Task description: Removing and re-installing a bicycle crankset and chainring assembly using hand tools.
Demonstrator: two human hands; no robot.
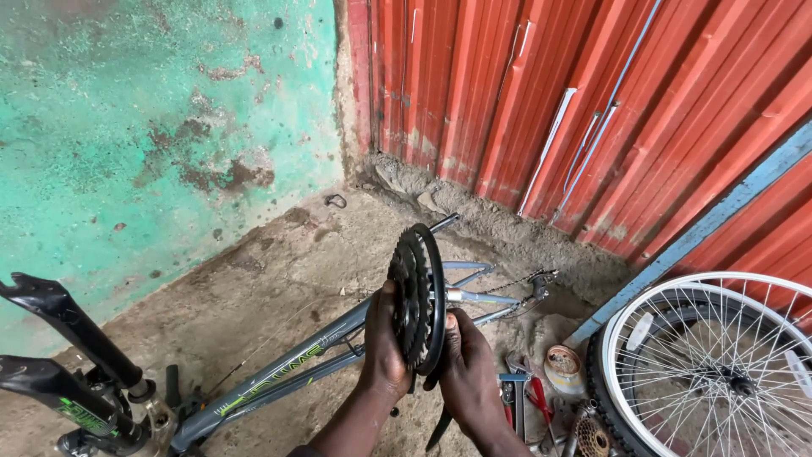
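A black toothed chainring set (pixel 417 288) stands on edge at the middle of a grey bicycle frame (pixel 292 372) that lies upside down on the dirt floor. My left hand (pixel 382 351) grips the chainring's left face. My right hand (pixel 467 368) holds its right side and lower rim. The frame's thin rear stays (pixel 486 298) run away from the chainring toward a rear derailleur (pixel 541 283) with a bit of chain. The black front fork (pixel 63 347) sticks up at the lower left.
A white-rimmed spoked wheel (pixel 719 364) with tyre leans at the lower right. Hand tools, a small round tin (pixel 562 366) and a sprocket cluster (pixel 592 436) lie on the ground beside my right hand. A green plastered wall stands left, red corrugated sheeting right.
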